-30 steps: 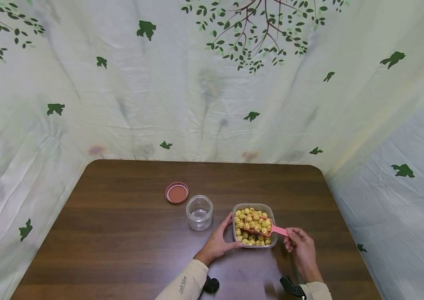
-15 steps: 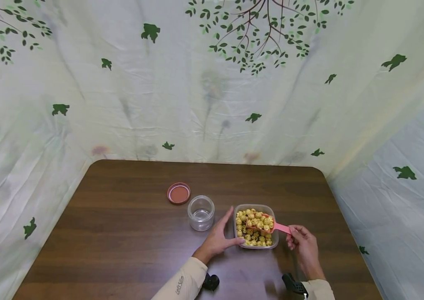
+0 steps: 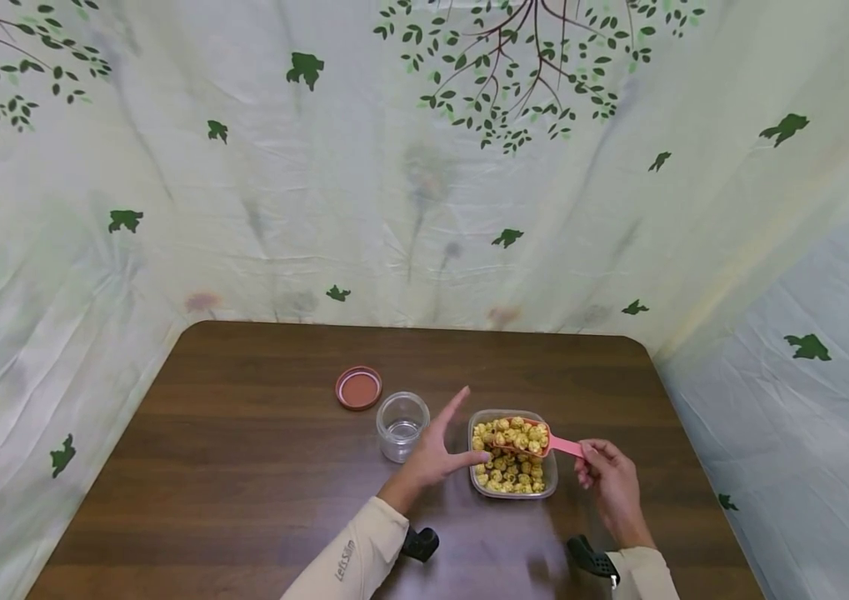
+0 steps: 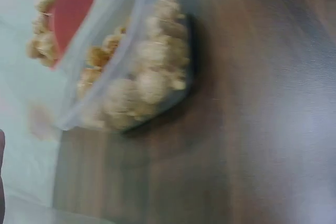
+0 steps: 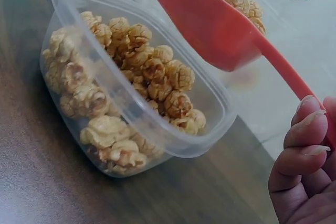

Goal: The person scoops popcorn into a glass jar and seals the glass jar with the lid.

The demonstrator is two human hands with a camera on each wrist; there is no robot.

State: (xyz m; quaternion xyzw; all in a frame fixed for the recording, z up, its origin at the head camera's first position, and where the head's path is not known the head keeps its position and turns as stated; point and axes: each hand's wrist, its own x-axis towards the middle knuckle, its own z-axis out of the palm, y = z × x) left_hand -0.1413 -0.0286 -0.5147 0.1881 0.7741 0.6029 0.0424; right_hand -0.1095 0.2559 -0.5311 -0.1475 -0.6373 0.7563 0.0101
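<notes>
A clear plastic container of popcorn stands on the table. My right hand pinches the handle of a red scoop. Heaped with popcorn, the scoop's bowl hangs above the container's rim, clearly apart from it in the right wrist view. My left hand is spread, off the table between the jar and the container, and holds nothing. In the head view its thumb overlaps the container's left edge. Behind that hand sits an uncovered clear jar with no contents visible. The left wrist view is blurred.
A reddish-brown round lid lies on the table beyond the jar, to its left. The brown wooden table reaches back to a pale curtain printed with leaves, which also hangs along both sides.
My left hand has let go of the container's side and moved up and slightly left, toward the jar. The loaded scoop has risen a little in my right hand.
</notes>
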